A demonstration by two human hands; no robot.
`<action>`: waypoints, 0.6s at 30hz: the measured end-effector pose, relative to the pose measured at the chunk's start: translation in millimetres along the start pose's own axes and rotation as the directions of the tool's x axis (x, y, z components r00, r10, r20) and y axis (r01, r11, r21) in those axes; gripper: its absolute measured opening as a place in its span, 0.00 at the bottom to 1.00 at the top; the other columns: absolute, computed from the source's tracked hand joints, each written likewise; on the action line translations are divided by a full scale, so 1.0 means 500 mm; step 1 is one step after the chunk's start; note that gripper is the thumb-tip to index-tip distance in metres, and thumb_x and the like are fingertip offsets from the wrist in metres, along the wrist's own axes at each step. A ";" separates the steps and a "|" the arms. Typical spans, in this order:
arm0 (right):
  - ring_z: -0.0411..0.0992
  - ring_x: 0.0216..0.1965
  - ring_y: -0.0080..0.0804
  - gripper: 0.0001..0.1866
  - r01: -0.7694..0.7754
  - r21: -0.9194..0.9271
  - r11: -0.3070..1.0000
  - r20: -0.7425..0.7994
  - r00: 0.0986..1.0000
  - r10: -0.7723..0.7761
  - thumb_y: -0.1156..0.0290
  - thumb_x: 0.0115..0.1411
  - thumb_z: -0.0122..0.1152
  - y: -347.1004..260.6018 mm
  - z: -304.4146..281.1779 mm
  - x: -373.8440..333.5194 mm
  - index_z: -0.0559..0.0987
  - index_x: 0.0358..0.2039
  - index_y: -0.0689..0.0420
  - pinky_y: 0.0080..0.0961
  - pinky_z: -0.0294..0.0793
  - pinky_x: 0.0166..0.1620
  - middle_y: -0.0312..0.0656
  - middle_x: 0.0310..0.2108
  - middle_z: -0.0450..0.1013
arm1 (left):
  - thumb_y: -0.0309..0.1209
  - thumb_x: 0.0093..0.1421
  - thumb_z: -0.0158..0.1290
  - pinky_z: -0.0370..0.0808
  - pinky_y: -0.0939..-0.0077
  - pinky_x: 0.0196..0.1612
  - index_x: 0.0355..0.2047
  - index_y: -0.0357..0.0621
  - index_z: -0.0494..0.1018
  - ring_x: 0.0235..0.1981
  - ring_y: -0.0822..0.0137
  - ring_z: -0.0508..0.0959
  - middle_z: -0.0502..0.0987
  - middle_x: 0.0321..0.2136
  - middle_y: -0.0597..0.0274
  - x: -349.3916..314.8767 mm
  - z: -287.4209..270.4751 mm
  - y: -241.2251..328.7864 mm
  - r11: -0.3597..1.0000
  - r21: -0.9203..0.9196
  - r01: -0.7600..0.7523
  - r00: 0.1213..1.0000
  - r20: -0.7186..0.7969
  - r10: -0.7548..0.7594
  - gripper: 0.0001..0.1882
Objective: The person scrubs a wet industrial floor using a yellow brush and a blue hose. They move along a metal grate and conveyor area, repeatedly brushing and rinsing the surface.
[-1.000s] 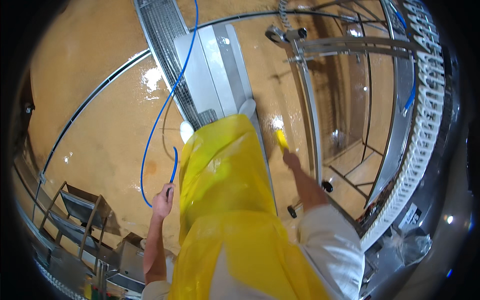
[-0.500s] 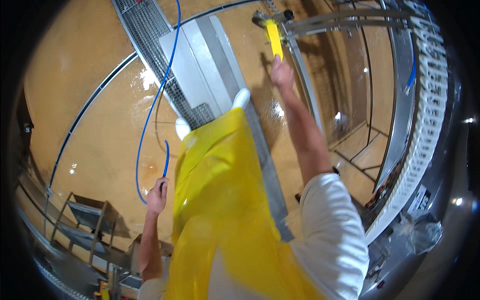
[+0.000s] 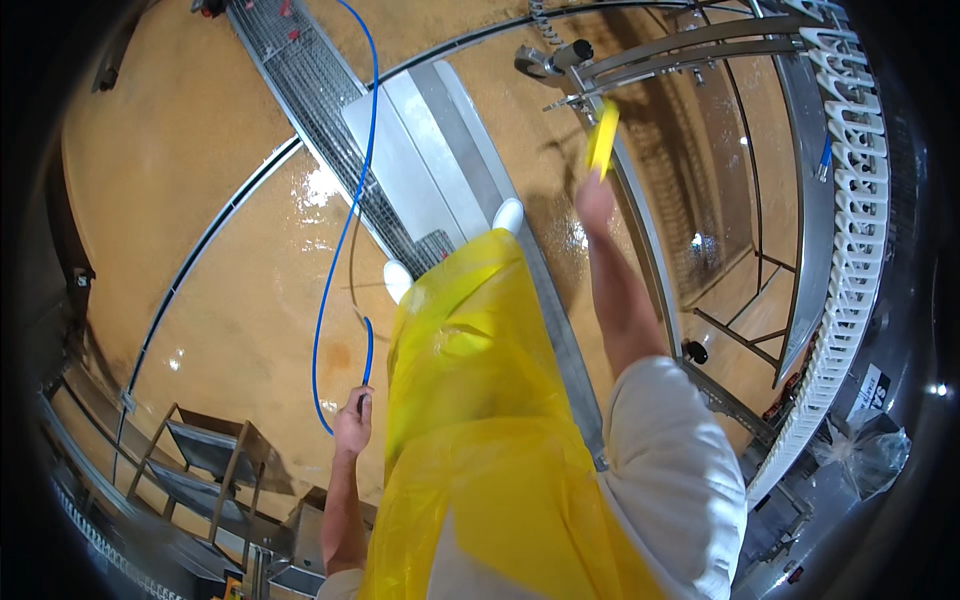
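Note:
In my left hand (image 3: 352,427), lower left of centre, the fingers are wrapped round a blue hose (image 3: 370,348). A short stretch of the hose sticks up past my fist, and the rest loops beside it and runs away over the floor to the top. My right hand (image 3: 595,200) reaches out at the upper right, closed on the handle end of a yellow scrubbing brush (image 3: 604,138). The brush is slightly blurred and lies beside a steel rail (image 3: 645,225) of the machine frame; I cannot tell whether its bristles touch the metal.
A floor drain grating (image 3: 310,85) runs beside grey metal plates (image 3: 405,155) ahead of my white boots (image 3: 508,214). A white chain conveyor (image 3: 850,230) curves along the right. Steel steps (image 3: 205,455) stand at the lower left. A plastic bag (image 3: 870,460) hangs at the lower right. The tan floor is wet.
My right hand has drawn the brush back from the caster at the frame's end toward the rail. The left hand keeps its hold on the hose. The whole view has shifted slightly.

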State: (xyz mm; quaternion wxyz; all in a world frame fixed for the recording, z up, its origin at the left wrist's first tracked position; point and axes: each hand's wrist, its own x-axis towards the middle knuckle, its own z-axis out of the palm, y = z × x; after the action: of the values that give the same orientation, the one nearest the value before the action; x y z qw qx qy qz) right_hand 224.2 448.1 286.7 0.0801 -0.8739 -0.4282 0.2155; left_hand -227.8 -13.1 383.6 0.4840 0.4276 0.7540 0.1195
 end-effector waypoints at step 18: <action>0.83 0.32 0.47 0.29 -0.509 0.312 0.802 0.765 0.635 0.106 0.54 0.78 0.37 -0.179 0.317 -0.273 0.77 0.47 0.70 0.44 0.83 0.35 0.56 0.32 0.81 | 0.36 0.74 0.52 0.73 0.51 0.27 0.49 0.58 0.74 0.26 0.42 0.81 0.77 0.23 0.47 0.059 -0.086 0.094 0.972 0.234 -0.026 0.992 0.127 -0.004 0.07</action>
State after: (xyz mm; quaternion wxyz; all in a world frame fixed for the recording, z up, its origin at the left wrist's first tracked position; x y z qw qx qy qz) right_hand 16.0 389.9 216.3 0.0916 -0.7285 -0.1911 0.6514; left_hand -243.7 48.0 414.9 0.4759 0.4928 0.7285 0.0046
